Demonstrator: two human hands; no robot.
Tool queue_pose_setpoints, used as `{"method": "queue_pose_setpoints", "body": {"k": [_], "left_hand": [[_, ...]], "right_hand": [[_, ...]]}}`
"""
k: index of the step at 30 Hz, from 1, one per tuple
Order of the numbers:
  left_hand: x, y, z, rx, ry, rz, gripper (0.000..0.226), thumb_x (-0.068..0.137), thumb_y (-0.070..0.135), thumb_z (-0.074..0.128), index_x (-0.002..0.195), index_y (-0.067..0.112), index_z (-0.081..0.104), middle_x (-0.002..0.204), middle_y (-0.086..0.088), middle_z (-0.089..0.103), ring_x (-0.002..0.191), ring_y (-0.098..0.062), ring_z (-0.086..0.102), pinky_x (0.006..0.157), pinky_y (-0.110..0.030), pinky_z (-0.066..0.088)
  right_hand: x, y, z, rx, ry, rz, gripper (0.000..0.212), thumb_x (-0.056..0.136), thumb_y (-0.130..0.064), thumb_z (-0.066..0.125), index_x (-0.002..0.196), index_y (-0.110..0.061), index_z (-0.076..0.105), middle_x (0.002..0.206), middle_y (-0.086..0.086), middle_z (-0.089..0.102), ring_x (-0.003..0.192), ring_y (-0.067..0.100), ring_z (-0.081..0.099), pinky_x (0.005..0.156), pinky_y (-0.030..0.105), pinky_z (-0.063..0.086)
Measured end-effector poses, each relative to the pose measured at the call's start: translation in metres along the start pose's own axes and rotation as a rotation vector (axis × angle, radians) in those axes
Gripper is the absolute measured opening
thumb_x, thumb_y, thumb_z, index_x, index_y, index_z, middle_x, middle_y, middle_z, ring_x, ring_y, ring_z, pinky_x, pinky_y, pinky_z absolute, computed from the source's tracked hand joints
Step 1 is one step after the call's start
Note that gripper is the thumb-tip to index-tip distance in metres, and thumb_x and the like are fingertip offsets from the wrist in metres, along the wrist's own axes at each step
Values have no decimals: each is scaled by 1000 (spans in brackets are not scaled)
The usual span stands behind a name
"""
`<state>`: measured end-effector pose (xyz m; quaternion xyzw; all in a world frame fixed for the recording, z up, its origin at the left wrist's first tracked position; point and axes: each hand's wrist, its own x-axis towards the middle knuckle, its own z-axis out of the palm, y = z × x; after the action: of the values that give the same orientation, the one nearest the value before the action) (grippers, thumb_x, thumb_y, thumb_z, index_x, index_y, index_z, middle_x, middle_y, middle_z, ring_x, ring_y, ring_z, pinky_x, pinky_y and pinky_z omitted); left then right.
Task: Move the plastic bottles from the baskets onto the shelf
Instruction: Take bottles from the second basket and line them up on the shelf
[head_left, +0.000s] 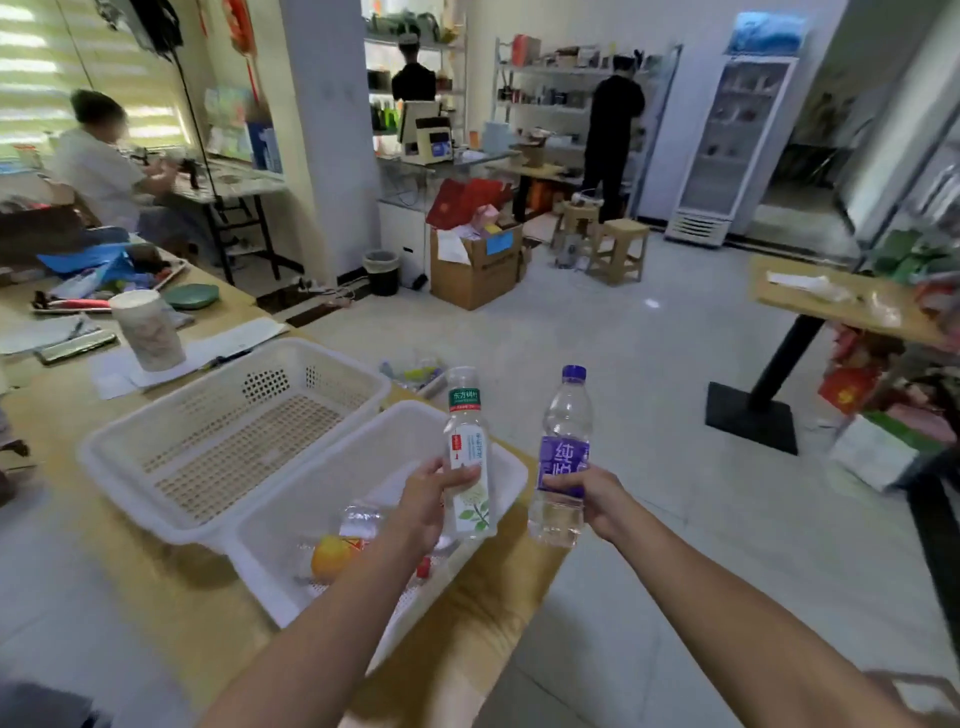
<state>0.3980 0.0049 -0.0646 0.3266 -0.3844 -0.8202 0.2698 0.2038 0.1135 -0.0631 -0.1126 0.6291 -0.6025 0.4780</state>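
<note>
I am holding up two plastic bottles, one in each of my hands, out over the right edge of a wooden tabletop (156, 597).

My left hand (423, 506) has its fingers and thumb wrapped round the middle of a clear bottle with a white label (467, 457). The bottle has a green band near the neck, a leaf picture low down, and a clear cap. It stands nearly upright, directly above the right-hand corner of the near basket (509, 460).

My right hand (592, 501) grips a clear water bottle with a purple label (563, 457) and a purple cap. My fingers curl round its lower half. It is also upright and is held beyond the tabletop's edge, over the tiled floor (649, 519). The two bottles are near each other but apart.

Two white plastic baskets sit side by side at the tabletop's right edge, their rims touching. The near basket holds a clear bottle lying down (361, 519), something orange and blurred (332, 558), and a small red cap or part (423, 566). My left forearm partly hides these. The far basket (234, 441) shows its perforated floor.

Farther along the tabletop, toward its left side, stands a pale cup (148, 332) on some papers.

Across the room, against the far wall, are shelves (550, 88) stocked with goods.
</note>
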Motion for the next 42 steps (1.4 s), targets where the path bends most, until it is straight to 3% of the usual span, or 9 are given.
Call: {"method": "queue_pose_setpoints", "body": {"k": [5, 12, 17, 22, 26, 30, 34, 39, 42], "left_hand": [[-11, -20, 37, 62, -180, -125, 36, 80, -8, 63, 114, 2, 58, 95, -19, 68, 77, -33, 67, 67, -43, 57], [-42, -83, 143, 258, -484, -262, 30, 79, -7, 65, 107, 3, 58, 92, -15, 69, 78, -31, 67, 72, -43, 55], [-122, -163, 245, 408, -766, -418, 30, 81, -7, 65, 108, 3, 58, 98, -18, 67, 85, -35, 64, 82, -48, 53], [-261, -259, 317, 506, -1104, -586, 42, 83, -10, 60, 123, -3, 51, 110, -25, 63, 87, -36, 62, 81, -49, 52], [-371, -322, 342, 542, -1327, -707, 33, 82, -11, 60, 113, 1, 56, 102, -22, 66, 78, -31, 68, 66, -42, 57], [-483, -368, 346, 617, -1551, -799, 40, 83, -8, 62, 122, -4, 53, 117, -27, 62, 98, -39, 62, 82, -49, 52], [-575, -401, 339, 659, -1726, -883, 34, 82, -9, 63, 114, -2, 56, 109, -22, 65, 91, -35, 65, 77, -44, 56], [-667, -430, 331, 788, -1856, -959, 48, 77, -9, 69, 122, 0, 54, 118, -24, 64, 99, -39, 65, 86, -53, 53], [-716, -449, 328, 851, -1921, -986, 50, 75, -5, 73, 121, 5, 56, 115, -20, 67, 98, -37, 67, 82, -52, 55]], "right_hand": [[-51, 9, -50, 60, 205, -70, 45, 62, 10, 76, 103, -3, 66, 92, 14, 71, 76, 25, 67, 66, 32, 53], [-172, 38, -154, 238, 532, -180, 44, 62, 12, 76, 102, -3, 65, 87, 13, 72, 74, 27, 68, 63, 32, 54], [-321, 88, -228, 397, 847, -273, 52, 59, 14, 74, 107, -2, 63, 96, 18, 70, 83, 32, 67, 79, 39, 55], [-503, 168, -265, 543, 1195, -352, 33, 66, 16, 69, 91, -4, 65, 72, 10, 71, 59, 23, 67, 56, 29, 54], [-629, 235, -262, 621, 1401, -375, 28, 70, 16, 66, 93, -1, 65, 64, 7, 71, 54, 19, 67, 50, 27, 54], [-739, 301, -239, 724, 1643, -412, 31, 68, 15, 69, 91, -6, 66, 74, 10, 73, 63, 23, 69, 55, 30, 54], [-814, 350, -210, 856, 1827, -440, 39, 66, 13, 73, 98, -6, 64, 83, 13, 71, 65, 24, 69, 51, 29, 52], [-872, 406, -179, 942, 1982, -457, 44, 64, 13, 73, 104, -2, 64, 86, 16, 71, 73, 30, 67, 66, 36, 54], [-899, 438, -163, 997, 2078, -467, 49, 62, 14, 74, 107, -3, 64, 94, 19, 71, 83, 34, 68, 75, 42, 55]]}}
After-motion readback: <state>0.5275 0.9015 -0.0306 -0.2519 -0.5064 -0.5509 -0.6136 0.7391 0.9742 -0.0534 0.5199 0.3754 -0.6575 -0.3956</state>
